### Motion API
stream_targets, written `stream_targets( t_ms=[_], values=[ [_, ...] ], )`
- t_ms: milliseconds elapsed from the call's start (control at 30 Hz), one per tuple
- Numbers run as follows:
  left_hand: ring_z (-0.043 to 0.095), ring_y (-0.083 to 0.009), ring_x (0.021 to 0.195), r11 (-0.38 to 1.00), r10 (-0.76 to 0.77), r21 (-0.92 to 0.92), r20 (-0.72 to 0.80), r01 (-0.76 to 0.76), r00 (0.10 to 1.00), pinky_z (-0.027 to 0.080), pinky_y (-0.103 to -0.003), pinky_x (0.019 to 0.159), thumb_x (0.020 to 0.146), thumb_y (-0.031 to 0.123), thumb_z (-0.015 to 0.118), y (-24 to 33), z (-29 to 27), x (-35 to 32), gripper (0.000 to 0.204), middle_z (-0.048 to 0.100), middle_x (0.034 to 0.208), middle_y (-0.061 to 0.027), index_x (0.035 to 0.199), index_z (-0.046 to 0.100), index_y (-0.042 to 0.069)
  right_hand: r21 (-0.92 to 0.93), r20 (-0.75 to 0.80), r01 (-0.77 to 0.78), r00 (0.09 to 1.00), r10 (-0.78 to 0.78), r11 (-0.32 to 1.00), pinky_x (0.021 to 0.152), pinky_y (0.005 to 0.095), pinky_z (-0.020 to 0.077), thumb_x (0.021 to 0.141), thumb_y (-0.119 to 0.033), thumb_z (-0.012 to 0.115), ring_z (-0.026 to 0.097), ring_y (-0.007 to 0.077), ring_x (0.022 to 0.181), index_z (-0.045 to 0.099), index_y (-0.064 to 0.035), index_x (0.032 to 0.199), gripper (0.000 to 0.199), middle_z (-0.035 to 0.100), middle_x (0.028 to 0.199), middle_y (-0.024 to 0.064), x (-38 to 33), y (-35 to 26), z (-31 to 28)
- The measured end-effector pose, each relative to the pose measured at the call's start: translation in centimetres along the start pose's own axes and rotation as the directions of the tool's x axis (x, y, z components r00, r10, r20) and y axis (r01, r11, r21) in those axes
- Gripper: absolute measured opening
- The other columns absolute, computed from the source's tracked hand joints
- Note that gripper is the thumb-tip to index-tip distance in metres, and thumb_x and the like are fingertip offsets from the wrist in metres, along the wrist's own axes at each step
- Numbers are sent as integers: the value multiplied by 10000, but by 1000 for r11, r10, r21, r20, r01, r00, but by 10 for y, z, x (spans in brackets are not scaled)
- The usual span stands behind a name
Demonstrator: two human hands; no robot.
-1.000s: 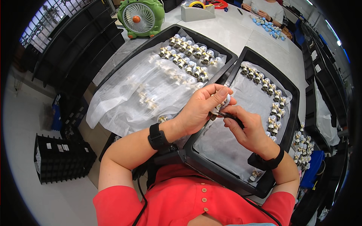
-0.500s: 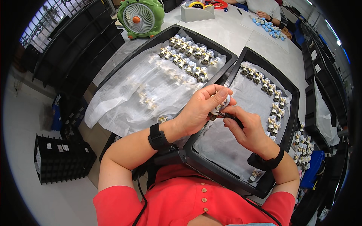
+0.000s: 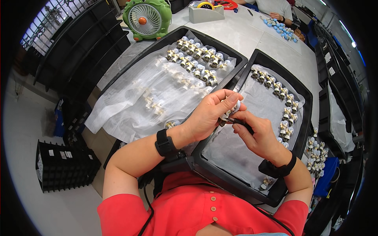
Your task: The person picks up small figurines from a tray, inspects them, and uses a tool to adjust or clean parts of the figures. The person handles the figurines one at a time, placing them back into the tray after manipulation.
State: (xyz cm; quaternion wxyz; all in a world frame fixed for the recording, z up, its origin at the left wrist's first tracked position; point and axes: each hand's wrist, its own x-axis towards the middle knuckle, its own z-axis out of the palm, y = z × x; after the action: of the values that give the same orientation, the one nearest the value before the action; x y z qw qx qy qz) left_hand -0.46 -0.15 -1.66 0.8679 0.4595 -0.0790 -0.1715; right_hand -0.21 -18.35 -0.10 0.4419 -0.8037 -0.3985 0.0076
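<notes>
My left hand [image 3: 208, 112] is closed on a small figurine [image 3: 235, 107] with a pale blue and white head and a dark base. Fingers and thumb pinch it above the inner edge of the right-hand tray. From the right, my right hand [image 3: 260, 133] grips a slim tool with a dark handle [image 3: 245, 124]. Its tip meets the figurine's lower part; the tool's exact kind I cannot make out. Below the hands lies the right black tray [image 3: 309, 118], lined with a white sheet [image 3: 236, 151]. Similar figurines [image 3: 290, 103] stand along its far and right sides.
A left black tray [image 3: 130, 63] holds more figurines [image 3: 197, 53], partly under a thin white sheet [image 3: 130, 108]. Behind it stand a green fan [image 3: 146, 19] and a grey tape dispenser [image 3: 206, 14]. Another person's hand [image 3: 275, 16] rests near blue pieces [image 3: 280, 28]. Loose figurines [image 3: 317, 153] lie at right.
The loose left edge of the thin sheet has shifted a little outward to the left. My hands, the figurine and the tool stay nearly where they were.
</notes>
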Motion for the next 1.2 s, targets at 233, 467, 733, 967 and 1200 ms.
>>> stream_targets(
  t_ms=[233,467,733,967,1200],
  values=[
    [608,-122,874,1000,-28,2,-14,28,1000,510,-249,760,930,296,519,0,-1,0,309,618,986,-83,1099,517,38,28,24,-26,999,25,999,565,333,486,824,-65,620,628,287,642,560,-42,1011,197,615,728,143,0,2,1],
    [608,-112,854,998,-56,12,-39,57,998,514,-243,737,923,298,534,-2,-2,1,302,616,969,-74,1077,525,39,59,50,-47,998,44,997,555,336,479,831,-69,613,624,289,627,560,-45,1011,189,607,711,145,0,6,3],
    [610,-114,845,999,-32,2,-26,32,999,517,-247,726,932,309,516,-2,-1,1,305,616,971,-75,1084,518,45,96,35,-44,999,41,994,557,313,478,834,-62,617,626,252,610,562,-43,1023,198,610,709,133,-2,8,5],
    [610,-122,856,1000,5,-29,-18,-6,1000,526,-273,722,942,323,490,2,2,0,323,615,986,-85,1102,508,44,129,-19,-78,997,81,989,603,280,490,844,-42,604,647,208,670,562,-24,1041,202,636,781,128,0,0,-1],
    [611,-121,865,999,31,-16,-9,-32,999,526,-272,718,947,356,465,3,2,1,355,612,1015,-86,1118,507,48,101,-59,-62,996,68,993,612,286,497,843,-40,604,658,232,694,553,-19,1050,214,647,828,136,1,-3,-3]
  ],
)
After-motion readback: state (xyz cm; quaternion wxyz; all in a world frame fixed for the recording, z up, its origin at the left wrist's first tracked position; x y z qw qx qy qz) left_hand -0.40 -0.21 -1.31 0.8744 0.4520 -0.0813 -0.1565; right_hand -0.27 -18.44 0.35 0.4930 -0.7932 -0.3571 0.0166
